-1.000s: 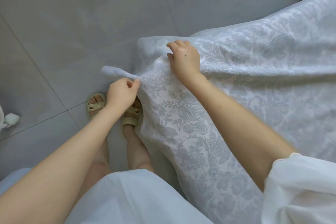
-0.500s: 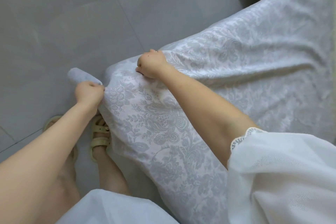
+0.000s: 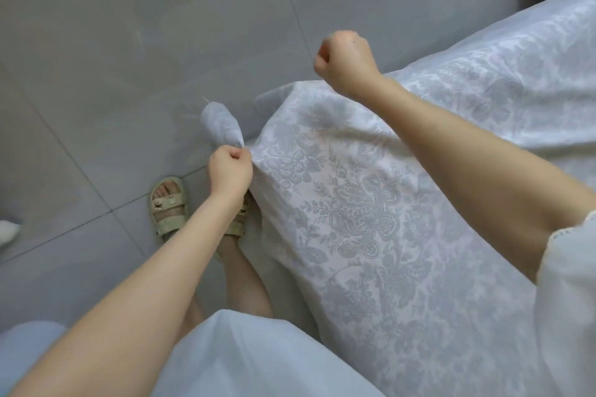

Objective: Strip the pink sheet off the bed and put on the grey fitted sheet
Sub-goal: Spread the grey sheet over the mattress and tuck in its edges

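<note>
Left hand (image 3: 230, 167) grips a bunched corner of the pale pink floral-patterned cloth sheet (image 3: 371, 219), draped centre-right. Right hand (image 3: 345, 61) is fisted (no cloth visible inside). Risk: one-handed pulling may slip the corner onto the grey tiled floor (image 3: 129, 42).

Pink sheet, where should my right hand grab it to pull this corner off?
Probably the pink sheet at its loose hem, just beneath the right hand, coming down from the floor side. The hem looks free there, while the left hand pinches the twisted tip.
</note>
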The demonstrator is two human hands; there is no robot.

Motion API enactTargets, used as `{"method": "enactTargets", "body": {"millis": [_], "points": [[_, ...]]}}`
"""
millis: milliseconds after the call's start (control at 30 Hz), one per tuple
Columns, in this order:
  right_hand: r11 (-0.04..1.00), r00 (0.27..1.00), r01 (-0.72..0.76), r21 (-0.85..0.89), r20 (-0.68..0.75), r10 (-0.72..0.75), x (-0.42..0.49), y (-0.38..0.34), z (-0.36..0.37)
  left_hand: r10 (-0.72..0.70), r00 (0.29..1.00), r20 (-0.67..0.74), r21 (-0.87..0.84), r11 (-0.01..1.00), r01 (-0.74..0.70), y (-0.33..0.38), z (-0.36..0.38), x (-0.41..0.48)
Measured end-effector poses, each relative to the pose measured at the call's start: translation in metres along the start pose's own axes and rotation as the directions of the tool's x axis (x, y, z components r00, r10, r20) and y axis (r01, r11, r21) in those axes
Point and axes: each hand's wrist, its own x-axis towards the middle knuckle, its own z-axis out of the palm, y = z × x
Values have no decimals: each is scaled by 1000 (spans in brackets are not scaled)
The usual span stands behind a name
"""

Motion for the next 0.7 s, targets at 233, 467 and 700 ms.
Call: {"method": "enactTargets", "body": {"millis": [233, 467, 700], "points": [[951, 906, 172, -255, 420, -51, -25, -13, 59, -3, 999, 41, -75, 997, 6, 2, -4, 2], [967, 816, 144, 208, 527, -235, -47, -27, 57, -269, 923, 276, -322, 879, 353, 1, -8, -4], [994, 666, 3, 113, 741, -86, -41, -48, 64, -261, 906, 332, -438, 808, 393, -11, -9, -19]]}}
